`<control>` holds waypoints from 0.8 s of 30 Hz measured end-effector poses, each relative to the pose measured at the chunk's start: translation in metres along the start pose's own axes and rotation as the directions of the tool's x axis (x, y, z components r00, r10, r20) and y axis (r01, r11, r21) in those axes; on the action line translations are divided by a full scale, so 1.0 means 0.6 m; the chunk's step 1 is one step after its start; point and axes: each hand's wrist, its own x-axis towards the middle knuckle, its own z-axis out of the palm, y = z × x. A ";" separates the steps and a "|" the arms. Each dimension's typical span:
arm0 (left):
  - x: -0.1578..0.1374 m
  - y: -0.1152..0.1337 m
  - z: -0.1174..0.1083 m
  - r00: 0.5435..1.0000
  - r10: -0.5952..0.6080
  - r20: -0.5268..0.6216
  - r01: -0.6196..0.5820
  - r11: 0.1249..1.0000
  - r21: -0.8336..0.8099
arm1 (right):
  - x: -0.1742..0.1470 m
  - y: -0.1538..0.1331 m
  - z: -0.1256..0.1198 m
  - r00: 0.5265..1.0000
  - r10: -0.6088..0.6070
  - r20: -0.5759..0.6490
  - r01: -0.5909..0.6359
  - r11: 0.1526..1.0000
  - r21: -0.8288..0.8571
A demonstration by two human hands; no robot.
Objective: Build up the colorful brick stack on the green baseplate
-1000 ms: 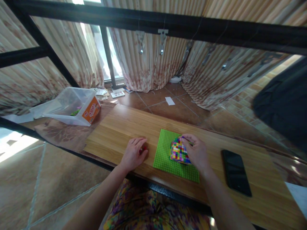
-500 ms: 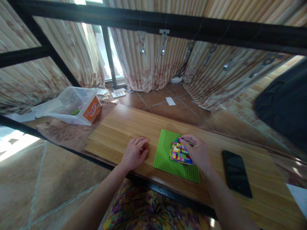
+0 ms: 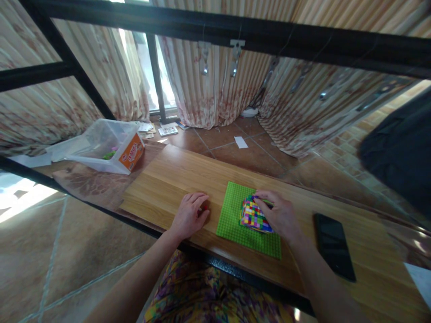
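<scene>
A green studded baseplate (image 3: pixel 229 220) lies on the wooden tabletop in front of me. On it stands a block of small toy bricks (image 3: pixel 253 215) in many colours. My right hand (image 3: pixel 278 213) covers the block's right and far side, thumb and fingertips closed at its far edge; any loose brick between them is hidden. To the left of the baseplate, my left hand (image 3: pixel 191 215) rests on the wood with curled fingers. A bit of red, apparently a small brick (image 3: pixel 204 207), shows between its thumb and forefinger.
A black phone (image 3: pixel 334 246) lies on the tabletop (image 3: pixel 188 172) to the right. Beyond the left end stands a clear plastic box (image 3: pixel 101 163) with an orange label and a few green and pink pieces inside. A dark metal bar (image 3: pixel 215 24) crosses above, before curtains.
The view has shifted slightly. Both hands keep nearly the same places, the right at the brick block's far edge and the left on the wood; less red shows in the left fingers.
</scene>
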 end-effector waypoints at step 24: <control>0.000 -0.005 0.004 1.000 0.016 -0.019 -0.016 1.000 0.013 | -0.012 0.027 -0.006 0.975 0.216 -0.055 -0.194 0.944 0.268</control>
